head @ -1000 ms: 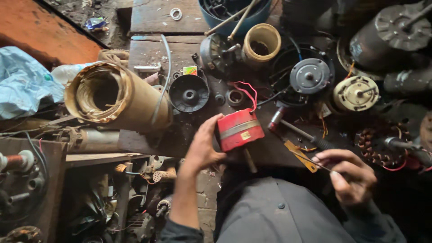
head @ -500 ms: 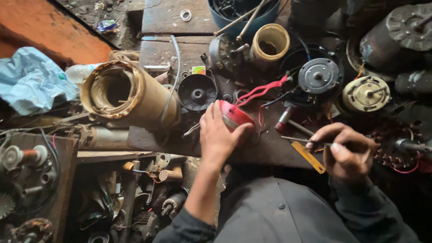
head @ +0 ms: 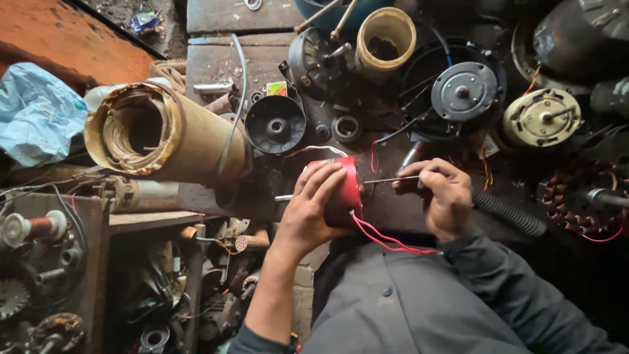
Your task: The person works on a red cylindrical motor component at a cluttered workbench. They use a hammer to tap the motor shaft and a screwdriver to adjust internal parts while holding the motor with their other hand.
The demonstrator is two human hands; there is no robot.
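- While the left hand (head: pixel 313 210) clamps the red motor (head: pixel 344 190) at the near edge of the bench (head: pixel 216 62), fingers wrapped over its top, the right hand (head: pixel 442 196) pinches a thin metal rod (head: pixel 390 179) and points it into the motor's right side.
- Change vs. a second ago: the motor then stood with its silver band showing and the right hand was off to the right, near a yellow-handled tool. Now the motor is turned on edge and that hand has closed in with the rod.
- My read: handling has shifted from positioning to working on the motor's side; can't see what the rod tip meets.
- Red wires (head: pixel 386 239): two leads trail from the motor toward the grey jacket (head: pixel 393 308).
- Counts: one red motor, one rod, one big tan cylinder (head: pixel 170 134) left with copper windings inside, one black cap (head: pixel 275 123) just far of the motor, one tan ring (head: pixel 386 33) far, one round grey plate (head: pixel 464 90) far right, one blue bag (head: pixel 33 111) far left.
- Black ribbed hose (head: pixel 508 213) lies right of the right hand.
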